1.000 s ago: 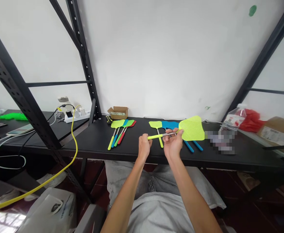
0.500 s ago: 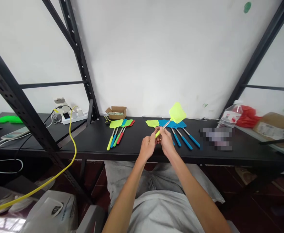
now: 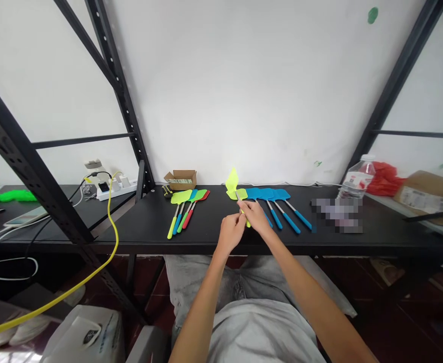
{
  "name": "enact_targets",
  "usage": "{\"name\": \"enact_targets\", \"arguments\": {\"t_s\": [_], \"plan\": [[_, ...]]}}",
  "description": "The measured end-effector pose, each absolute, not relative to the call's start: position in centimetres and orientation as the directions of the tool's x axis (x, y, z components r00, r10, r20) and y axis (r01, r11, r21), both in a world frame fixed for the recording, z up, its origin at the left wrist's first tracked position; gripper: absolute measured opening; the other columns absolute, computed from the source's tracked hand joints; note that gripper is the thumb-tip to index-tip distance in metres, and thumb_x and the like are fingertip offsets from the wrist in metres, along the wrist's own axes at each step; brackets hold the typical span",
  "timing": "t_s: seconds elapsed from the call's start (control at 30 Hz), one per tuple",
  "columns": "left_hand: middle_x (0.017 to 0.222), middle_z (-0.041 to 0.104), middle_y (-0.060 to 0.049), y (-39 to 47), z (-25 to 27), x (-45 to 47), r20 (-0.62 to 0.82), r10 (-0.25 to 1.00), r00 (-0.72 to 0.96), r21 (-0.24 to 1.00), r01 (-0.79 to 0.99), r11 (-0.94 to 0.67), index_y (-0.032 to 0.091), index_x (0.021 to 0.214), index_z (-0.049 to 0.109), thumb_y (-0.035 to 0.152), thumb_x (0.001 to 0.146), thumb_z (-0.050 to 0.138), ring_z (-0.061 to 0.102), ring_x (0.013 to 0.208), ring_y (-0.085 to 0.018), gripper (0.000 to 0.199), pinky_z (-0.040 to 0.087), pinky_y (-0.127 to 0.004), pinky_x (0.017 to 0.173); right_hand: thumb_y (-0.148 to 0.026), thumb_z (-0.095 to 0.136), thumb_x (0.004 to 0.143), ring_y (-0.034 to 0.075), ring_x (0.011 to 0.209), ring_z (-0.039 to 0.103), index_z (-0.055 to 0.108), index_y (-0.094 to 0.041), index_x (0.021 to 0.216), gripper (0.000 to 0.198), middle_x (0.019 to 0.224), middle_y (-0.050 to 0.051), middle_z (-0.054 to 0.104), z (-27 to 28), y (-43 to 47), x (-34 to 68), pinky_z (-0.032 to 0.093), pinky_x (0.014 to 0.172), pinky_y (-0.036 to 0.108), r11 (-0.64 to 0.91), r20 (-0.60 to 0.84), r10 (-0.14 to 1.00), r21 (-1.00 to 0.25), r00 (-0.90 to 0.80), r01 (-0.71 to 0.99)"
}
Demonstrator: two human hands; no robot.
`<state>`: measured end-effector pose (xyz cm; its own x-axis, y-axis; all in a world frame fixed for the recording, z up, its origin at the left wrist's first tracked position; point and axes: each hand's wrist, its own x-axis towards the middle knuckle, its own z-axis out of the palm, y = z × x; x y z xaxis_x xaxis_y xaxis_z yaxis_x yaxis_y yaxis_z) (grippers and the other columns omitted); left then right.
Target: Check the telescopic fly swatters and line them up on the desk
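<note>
Both hands grip one yellow fly swatter [image 3: 232, 180] above the black table; its head points up and away, tilted edge-on. My left hand [image 3: 231, 233] is closed around the lower handle. Higher up, my right hand [image 3: 255, 215] is closed near the metal shaft. Behind the held one, another yellow swatter head [image 3: 241, 193] lies on the table, its handle partly hidden by my hands. Several blue fly swatters [image 3: 280, 194] lie fanned out to the right of it. To the left, a group of yellow, blue, green and red fly swatters [image 3: 182, 197] overlaps at the heads.
A small open cardboard box [image 3: 183, 180] stands at the back left of the table [image 3: 206, 247]. On the right are a plastic bottle [image 3: 357, 177], a red bag [image 3: 383, 180] and a brown package [image 3: 425, 193]. A yellow cable [image 3: 116, 237] hangs by the left shelf post.
The held yellow swatter has swung from pointing up-right to up-left, and its head has turned nearly edge-on. My right hand has shifted slightly left and down. The view has tilted slightly.
</note>
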<state>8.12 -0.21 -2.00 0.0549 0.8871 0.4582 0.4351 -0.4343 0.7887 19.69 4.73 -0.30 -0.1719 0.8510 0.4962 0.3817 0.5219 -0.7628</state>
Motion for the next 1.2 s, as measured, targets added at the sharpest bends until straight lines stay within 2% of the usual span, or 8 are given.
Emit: {"name": "enact_targets", "arguments": {"t_s": [0.23, 0.4, 0.5, 0.63, 0.8, 0.97, 1.07, 1.2], "plan": [[0.050, 0.048, 0.002, 0.1, -2.1, 8.1, 0.462, 0.878, -0.121, 0.771, 0.544, -0.330, 0.018, 0.054, 0.047, 0.040, 0.092, 0.041, 0.043, 0.053, -0.012, 0.044, 0.025, -0.025, 0.056, -0.043, 0.028, 0.099, 0.019, 0.075, 0.061, 0.067, -0.021, 0.089, 0.046, 0.080, 0.004, 0.068, -1.0, 2.8, 19.4, 0.037, 0.067, 0.025, 0.487, 0.533, 0.835, -0.596, -0.140, 0.639], [0.060, 0.060, -0.004, -0.1, -2.1, 8.7, 0.441, 0.864, -0.243, 0.682, 0.716, -0.147, 0.019, 0.061, 0.059, 0.041, 0.093, 0.042, 0.051, 0.059, -0.016, 0.042, 0.024, -0.027, 0.058, -0.032, 0.039, 0.097, 0.019, 0.093, 0.062, 0.068, -0.023, 0.109, 0.032, 0.105, 0.005, 0.069, -1.4, 2.1, 20.1, 0.040, 0.080, 0.026, 0.458, 0.571, 0.812, -0.496, -0.121, 0.738], [0.070, 0.067, -0.009, -0.3, -2.2, 9.0, 0.412, 0.873, -0.262, 0.627, 0.777, -0.062, 0.019, 0.068, 0.066, 0.042, 0.094, 0.041, 0.059, 0.067, -0.020, 0.042, 0.026, -0.028, 0.060, -0.034, 0.047, 0.094, 0.022, 0.103, 0.060, 0.067, -0.025, 0.110, 0.027, 0.111, 0.006, 0.066, -1.5, 2.1, 20.9, 0.042, 0.081, 0.028, 0.351, 0.543, 0.837, -0.434, -0.070, 0.830], [0.080, 0.071, -0.013, -0.4, -2.2, 9.1, 0.385, 0.878, -0.283, 0.575, 0.818, 0.012, 0.019, 0.078, 0.071, 0.042, 0.095, 0.039, 0.064, 0.075, -0.023, 0.043, 0.031, -0.028, 0.063, -0.032, 0.052, 0.090, 0.024, 0.097, 0.064, 0.064, -0.029, 0.116, 0.028, 0.111, 0.007, 0.065, -1.6, 2.2, 21.6, 0.043, 0.076, 0.031, 0.231, 0.407, 0.910, -0.345, -0.076, 0.910], [0.083, 0.072, -0.014, -0.5, -2.1, 9.3, 0.385, 0.877, -0.290, 0.510, 0.858, 0.060, 0.018, 0.084, 0.073, 0.040, 0.096, 0.038, 0.066, 0.078, -0.026, 0.043, 0.035, -0.030, 0.066, -0.023, 0.045, 0.092, 0.026, 0.092, 0.066, 0.057, -0.028, 0.126, 0.037, 0.112, 0.009, 0.063, -1.5, 2.1, 21.3, 0.043, 0.073, 0.033, 0.180, 0.394, 0.917, -0.274, -0.061, 0.945], [0.085, 0.072, -0.016, -0.6, -1.8, 9.7, 0.382, 0.880, -0.281, 0.448, 0.889, 0.089, 0.016, 0.086, 0.074, 0.040, 0.096, 0.037, 0.067, 0.081, -0.028, 0.045, 0.039, -0.032, 0.070, -0.021, 0.043, 0.092, 0.026, 0.091, 0.066, 0.053, -0.026, 0.131, 0.041, 0.117, 0.012, 0.060, -1.4, 1.9, 21.1, 0.043, 0.074, 0.033, 0.179, 0.377, 0.924, -0.271, -0.067, 0.946], [0.085, 0.073, -0.016, -0.7, -1.6, 10.0, 0.369, 0.885, -0.284, 0.430, 0.896, 0.109, 0.016, 0.088, 0.074, 0.039, 0.096, 0.038, 0.067, 0.081, -0.028, 0.044, 0.040, -0.032, 0.071, -0.027, 0.047, 0.092, 0.026, 0.092, 0.066, 0.054, -0.025, 0.131, 0.040, 0.117, 0.012, 0.060, -1.5, 2.0, 21.2, 0.044, 0.074, 0.033, 0.189, 0.375, 0.924, -0.281, -0.074, 0.941], [0.085, 0.073, -0.017, -0.8, -1.3, 9.6, 0.365, 0.883, -0.294, 0.395, 0.908, 0.139, 0.015, 0.087, 0.074, 0.039, 0.095, 0.039, 0.067, 0.081, -0.028, 0.043, 0.040, -0.034, 0.072, -0.032, 0.052, 0.090, 0.027, 0.093, 0.066, 0.057, -0.024, 0.126, 0.037, 0.108, 0.010, 0.066, -1.5, 2.3, 21.5, 0.043, 0.073, 0.032, 0.232, 0.372, 0.922, -0.297, -0.112, 0.926]]}}
